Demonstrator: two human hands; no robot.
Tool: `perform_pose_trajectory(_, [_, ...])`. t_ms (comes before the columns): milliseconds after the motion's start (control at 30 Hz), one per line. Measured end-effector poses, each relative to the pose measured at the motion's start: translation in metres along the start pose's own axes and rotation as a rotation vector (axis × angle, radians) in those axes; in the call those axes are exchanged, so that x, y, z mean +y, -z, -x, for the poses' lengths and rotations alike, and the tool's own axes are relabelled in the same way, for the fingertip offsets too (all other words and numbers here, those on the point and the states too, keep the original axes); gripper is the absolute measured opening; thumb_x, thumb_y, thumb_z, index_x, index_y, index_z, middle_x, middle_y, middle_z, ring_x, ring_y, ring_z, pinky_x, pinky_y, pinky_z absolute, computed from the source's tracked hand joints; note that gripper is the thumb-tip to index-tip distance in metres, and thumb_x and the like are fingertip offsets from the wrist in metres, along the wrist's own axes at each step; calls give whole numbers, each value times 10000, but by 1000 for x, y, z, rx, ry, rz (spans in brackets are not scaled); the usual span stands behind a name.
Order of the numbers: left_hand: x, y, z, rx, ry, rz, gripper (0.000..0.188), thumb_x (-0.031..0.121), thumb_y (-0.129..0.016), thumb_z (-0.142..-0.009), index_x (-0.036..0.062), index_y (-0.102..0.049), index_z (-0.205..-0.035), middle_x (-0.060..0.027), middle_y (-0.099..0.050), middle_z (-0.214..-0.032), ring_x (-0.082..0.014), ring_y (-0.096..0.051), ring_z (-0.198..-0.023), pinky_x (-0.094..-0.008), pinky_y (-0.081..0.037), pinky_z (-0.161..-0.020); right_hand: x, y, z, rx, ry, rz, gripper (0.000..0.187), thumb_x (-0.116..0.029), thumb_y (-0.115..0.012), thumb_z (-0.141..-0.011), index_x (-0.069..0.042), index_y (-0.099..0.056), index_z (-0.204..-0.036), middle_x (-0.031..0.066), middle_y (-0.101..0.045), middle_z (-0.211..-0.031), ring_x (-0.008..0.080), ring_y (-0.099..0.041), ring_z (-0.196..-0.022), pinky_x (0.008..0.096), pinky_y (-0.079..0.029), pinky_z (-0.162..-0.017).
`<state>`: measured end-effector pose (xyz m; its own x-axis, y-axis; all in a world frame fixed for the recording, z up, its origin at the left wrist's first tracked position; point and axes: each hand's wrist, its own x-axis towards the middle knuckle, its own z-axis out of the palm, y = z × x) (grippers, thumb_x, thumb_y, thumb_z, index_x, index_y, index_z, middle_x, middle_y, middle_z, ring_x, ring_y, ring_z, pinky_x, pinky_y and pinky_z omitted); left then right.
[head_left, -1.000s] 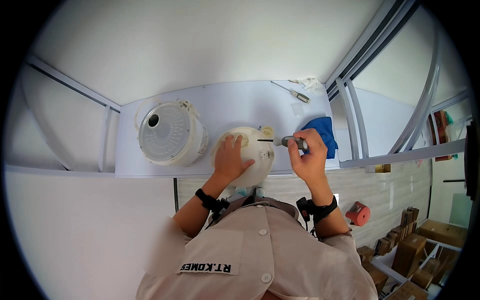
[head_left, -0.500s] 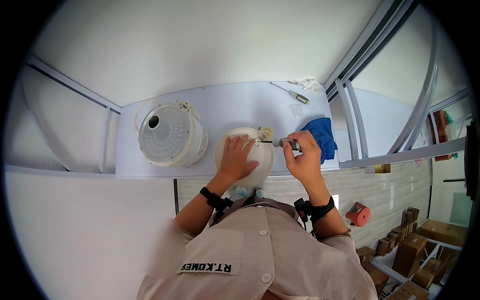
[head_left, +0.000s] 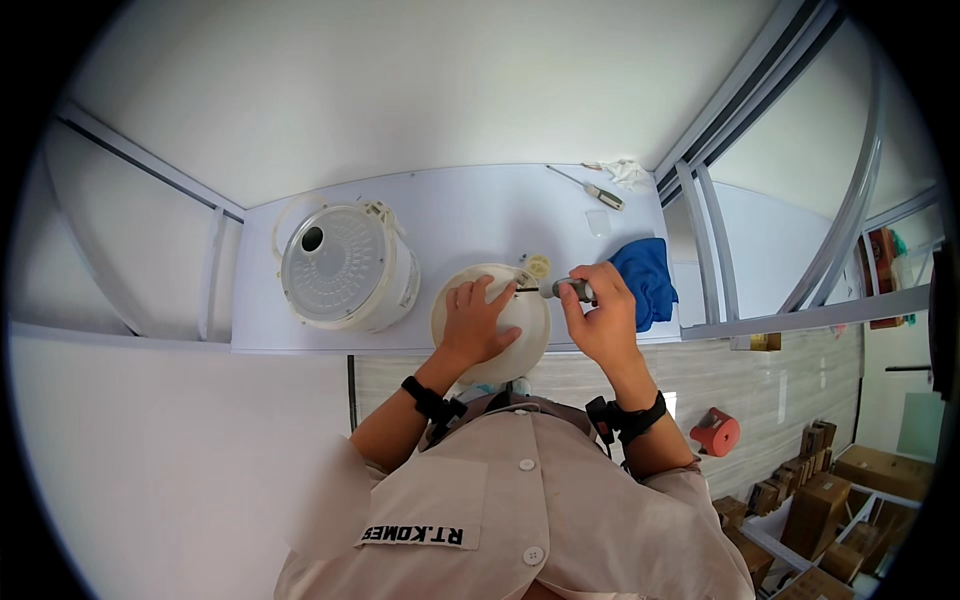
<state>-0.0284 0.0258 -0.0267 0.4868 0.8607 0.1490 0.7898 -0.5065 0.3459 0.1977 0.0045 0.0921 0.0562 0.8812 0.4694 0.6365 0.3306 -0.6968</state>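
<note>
A round cream-white cover (head_left: pixel 530 335) lies at the near edge of the table. My left hand (head_left: pixel 472 325) rests flat on it with the fingers spread, covering much of its left side. Wrapped round a grey handle, my right hand (head_left: pixel 608 315) holds a screwdriver (head_left: pixel 552 289). Its dark shaft points left, and the tip is at the far right part of the cover, close to the left fingertips. What the tip touches is too small to tell. A small yellowish round part (head_left: pixel 538 266) sits just past the cover's far right rim.
A white round appliance body (head_left: pixel 345 265) with a vented grey face stands at the left of the table (head_left: pixel 450 210). Blue cloth (head_left: pixel 643 282) lies right of my right hand. Farther back are a second screwdriver (head_left: pixel 603 196), a small clear piece (head_left: pixel 598 222) and crumpled white tissue (head_left: pixel 628 174).
The screwdriver and my right hand have shifted very slightly, with the tip staying at the same part of the cover. My left hand keeps its place on the cover.
</note>
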Motion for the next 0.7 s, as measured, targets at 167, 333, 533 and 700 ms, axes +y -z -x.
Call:
perform_pose_trajectory(167, [-1, -1, 1, 18, -8, -12, 793, 480, -823, -784, 210, -616, -1500, -160, -493, -1473, -375, -439, -1309, -562, -307, -1125, -2, -3, 0, 5, -3, 18, 190, -46, -796, -874, -30, -687, -1029, 127, -653, -891, 285, -680, -718, 364, -543, -622])
perform_pose_trajectory(333, [2, -1, 1, 18, -9, -23, 802, 470, -840, -773, 210, -615, -1497, -154, -492, -1475, -364, -442, -1305, -565, -312, -1115, -2, -5, -2, 22, 32, 74, 192, -54, -803, -872, -38, -689, -1027, 123, -652, -892, 291, -673, -692, 369, -540, -608])
perform_pose_trajectory(533, [2, -2, 1, 9, -3, -22, 812, 477, -849, -776, 209, -607, -1503, -150, -482, -1484, -356, -438, -1315, -571, -293, -1124, -6, -5, -3, 30, 38, 59, 181, -63, -809, -861, -47, -691, -998, 114, -650, -882, 285, -668, -661, 374, -532, -583])
perform_pose_trajectory(700, [2, -2, 1, -6, 8, -19, 831, 487, -860, -773, 210, -598, -1512, -147, -472, -1485, -354, -431, -1330, -567, -286, -1129, -7, -5, -3, 37, 27, 55, 168, -57, -800, -858, -47, -688, -982, 113, -647, -874, 278, -667, -645, 371, -527, -566])
